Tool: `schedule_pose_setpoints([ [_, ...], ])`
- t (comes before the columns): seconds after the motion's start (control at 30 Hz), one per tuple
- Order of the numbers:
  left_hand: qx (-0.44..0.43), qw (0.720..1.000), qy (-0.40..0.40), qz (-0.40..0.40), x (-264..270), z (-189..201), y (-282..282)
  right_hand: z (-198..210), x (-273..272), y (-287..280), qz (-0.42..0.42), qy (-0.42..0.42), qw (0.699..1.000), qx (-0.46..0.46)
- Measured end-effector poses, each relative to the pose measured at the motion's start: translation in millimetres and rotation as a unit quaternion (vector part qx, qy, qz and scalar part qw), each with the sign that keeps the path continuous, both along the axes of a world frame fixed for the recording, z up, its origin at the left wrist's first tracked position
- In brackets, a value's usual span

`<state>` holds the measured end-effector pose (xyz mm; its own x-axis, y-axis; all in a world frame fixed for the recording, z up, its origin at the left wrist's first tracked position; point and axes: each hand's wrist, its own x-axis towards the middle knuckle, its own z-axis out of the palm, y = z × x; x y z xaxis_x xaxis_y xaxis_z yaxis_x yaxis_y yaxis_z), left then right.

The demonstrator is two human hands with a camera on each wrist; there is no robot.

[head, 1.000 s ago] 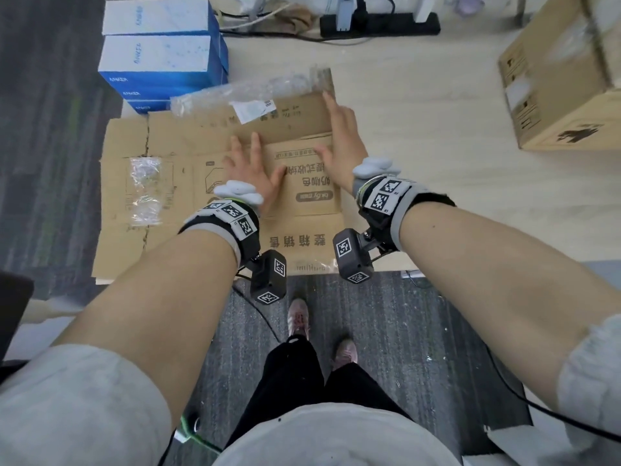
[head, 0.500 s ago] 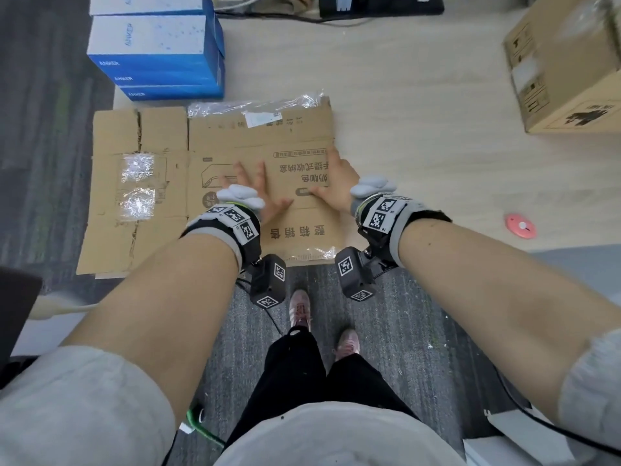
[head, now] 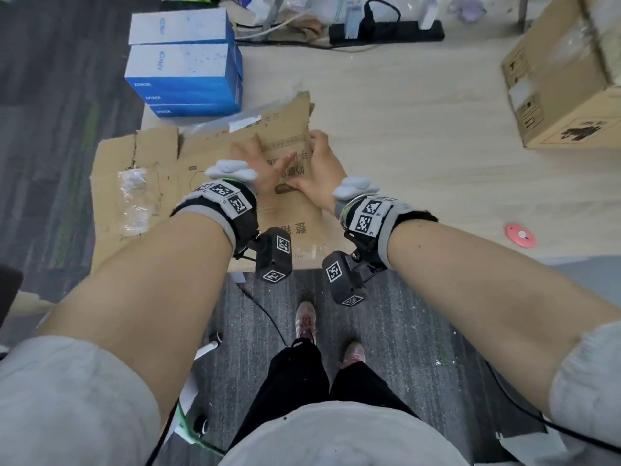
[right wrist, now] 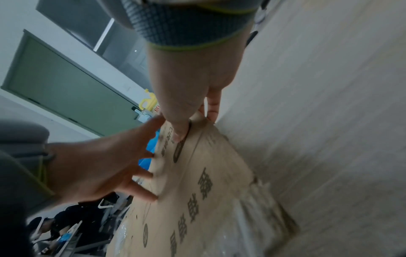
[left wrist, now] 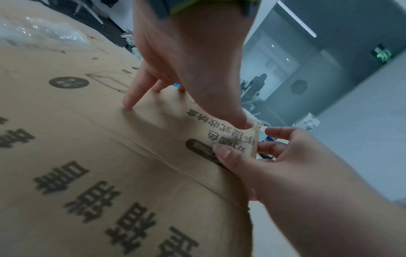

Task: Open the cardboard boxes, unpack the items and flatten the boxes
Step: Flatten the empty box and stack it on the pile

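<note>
A flattened brown cardboard box (head: 295, 210) with printed characters lies on the floor in front of me. Its far right part bends up off the floor. My left hand (head: 258, 163) presses on the printed panel with spread, straight fingers. My right hand (head: 312, 159) grips the panel's right edge. In the left wrist view its thumb (left wrist: 222, 153) lies on top of the cardboard (left wrist: 110, 156) and its fingers (left wrist: 270, 139) curl behind the edge. The right wrist view shows the thumb on the print and the left hand (right wrist: 98, 165) flat on the cardboard (right wrist: 208, 173).
More flat cardboard with clear plastic tape (head: 134, 196) extends to the left. Blue boxes (head: 188, 75) are stacked behind it. A closed cardboard box (head: 564, 79) stands at the far right, a black power strip (head: 386, 30) at the back, a pink disc (head: 520, 235) on the floor.
My right hand went from pressing flat on the cardboard to gripping its right edge. The far right part of the panel has risen off the floor. My left hand still presses.
</note>
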<state>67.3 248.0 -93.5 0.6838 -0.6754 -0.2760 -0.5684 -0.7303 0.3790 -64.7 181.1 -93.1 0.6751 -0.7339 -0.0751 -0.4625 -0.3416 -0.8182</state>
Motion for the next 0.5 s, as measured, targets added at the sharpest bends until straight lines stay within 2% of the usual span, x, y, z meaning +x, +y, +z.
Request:
schedule_pose_setpoints([
  [0.07,-0.021,0.998,-0.052,-0.008,0,23,-8,9,-4,1,0.008,-0.007,0.999,-0.030],
  [0.2,-0.115,0.981,-0.140,-0.070,-11,53,-14,26,-25,-3,0.038,-0.051,0.994,-0.084],
  [0.3,-0.164,0.965,-0.182,-0.090,-29,56,-23,32,-51,-20,0.020,-0.057,0.990,-0.127],
  [0.4,-0.130,0.968,-0.176,-0.125,-45,44,-32,32,-76,-38,-0.023,-0.013,0.995,-0.100],
  [0.5,-0.021,0.976,-0.115,-0.182,-67,10,-39,17,-107,-52,-0.065,0.091,0.993,-0.041],
])
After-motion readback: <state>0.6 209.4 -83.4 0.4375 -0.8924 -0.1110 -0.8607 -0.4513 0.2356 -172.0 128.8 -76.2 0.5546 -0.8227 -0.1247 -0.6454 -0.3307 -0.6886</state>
